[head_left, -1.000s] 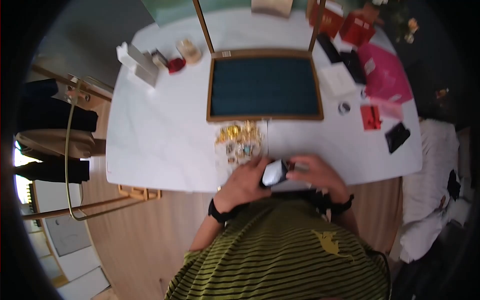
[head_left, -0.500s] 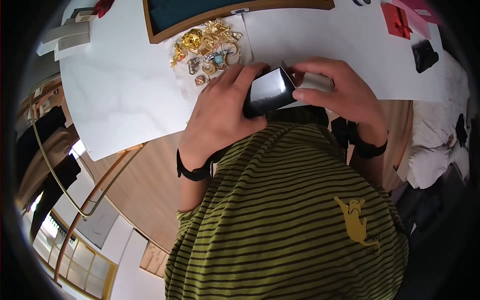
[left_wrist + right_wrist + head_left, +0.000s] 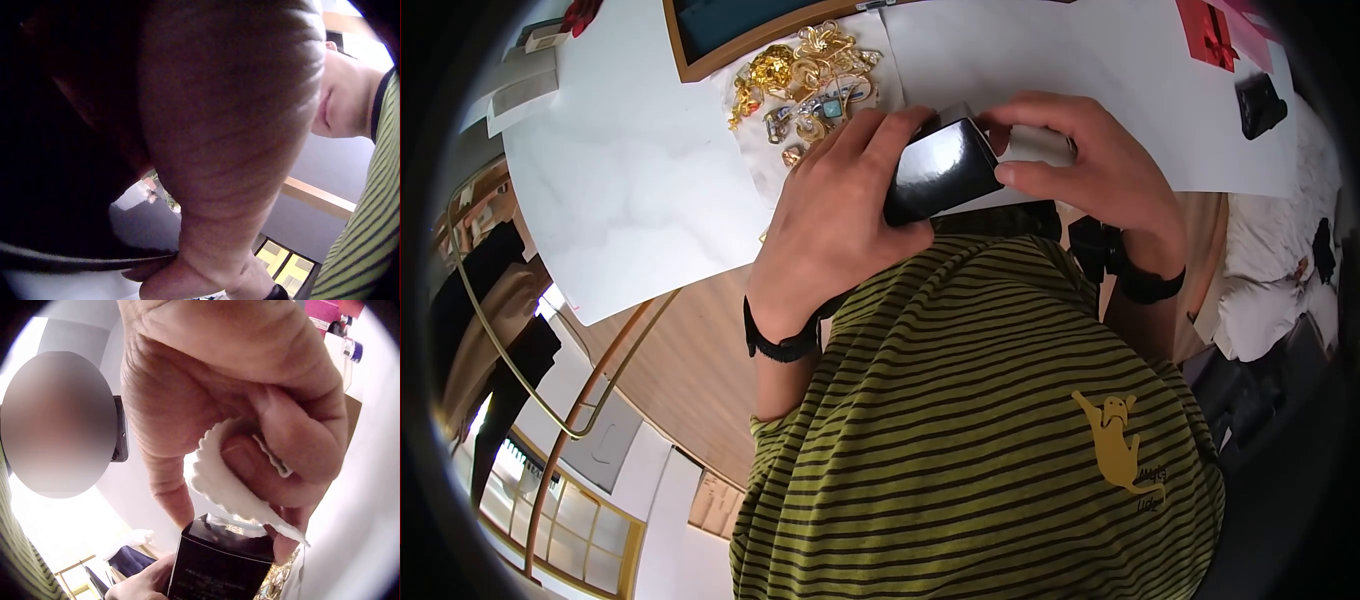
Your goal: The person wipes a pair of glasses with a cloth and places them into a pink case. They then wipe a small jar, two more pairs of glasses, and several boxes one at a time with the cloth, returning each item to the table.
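Observation:
My left hand (image 3: 830,220) grips a glossy black box (image 3: 945,170) above the table's near edge, close to the striped shirt. The fingers curl over its far side, and the thumb lies along the near side. At the box's right end, my right hand (image 3: 1100,165) has its thumb and fingertips right at the edge of the end face. Curled within the right fingers is a soft white sheet with a scalloped edge (image 3: 215,469), partly hidden by them. The palm fills much of the left wrist view, where the box shows only as darkness.
Gold and stone-set jewellery (image 3: 810,80) lies heaped on a white cloth just beyond the left hand. Behind it is a wooden-framed tray (image 3: 760,35) with a dark blue lining. A red gift box (image 3: 1205,35) and a black pouch (image 3: 1260,105) lie at right; a white box (image 3: 522,90) stands far left.
The head view has tipped down and closer, so the tray has slid up mostly out of frame. Both hands stay at the black box, with little movement over the last half second.

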Tool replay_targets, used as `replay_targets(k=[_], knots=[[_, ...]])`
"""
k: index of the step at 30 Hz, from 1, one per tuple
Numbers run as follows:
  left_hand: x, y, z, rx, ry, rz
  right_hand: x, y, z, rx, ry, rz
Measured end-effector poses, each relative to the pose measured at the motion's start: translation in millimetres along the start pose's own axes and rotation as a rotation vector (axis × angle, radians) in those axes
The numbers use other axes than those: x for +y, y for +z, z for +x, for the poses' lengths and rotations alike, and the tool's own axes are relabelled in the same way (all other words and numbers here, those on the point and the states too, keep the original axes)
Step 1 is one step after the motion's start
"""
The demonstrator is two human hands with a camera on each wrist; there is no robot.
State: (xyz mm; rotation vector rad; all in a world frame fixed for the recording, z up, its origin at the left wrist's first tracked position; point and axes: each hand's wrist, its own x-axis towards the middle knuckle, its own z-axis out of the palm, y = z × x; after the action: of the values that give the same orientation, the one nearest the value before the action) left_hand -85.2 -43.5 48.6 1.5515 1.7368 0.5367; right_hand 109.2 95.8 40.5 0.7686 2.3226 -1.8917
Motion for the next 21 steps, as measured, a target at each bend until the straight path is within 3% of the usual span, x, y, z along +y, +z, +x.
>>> replay_targets(k=[8, 11, 14, 16, 21], knots=[[0, -3, -1, -0.029, 0.026, 0.017, 0, 3, 0, -0.030, 0.051, -0.044], [-2, -1, -3, -0.011, 0.044, -0.001, 3, 8, 2, 0.080, -0.079, -0.018], [1, -3, -4, -0.030, 0.020, -0.044, -4, 4, 3, 0.055, -0.054, -0.009], [2, -3, -5, -0.070, -0.028, -0.080, -9, 0, 3, -0.110, 0.042, -0.033], [3, 2, -6, -0.068, 0.007, -0.045, -6, 1, 0, -0.096, 0.024, -0.069]])
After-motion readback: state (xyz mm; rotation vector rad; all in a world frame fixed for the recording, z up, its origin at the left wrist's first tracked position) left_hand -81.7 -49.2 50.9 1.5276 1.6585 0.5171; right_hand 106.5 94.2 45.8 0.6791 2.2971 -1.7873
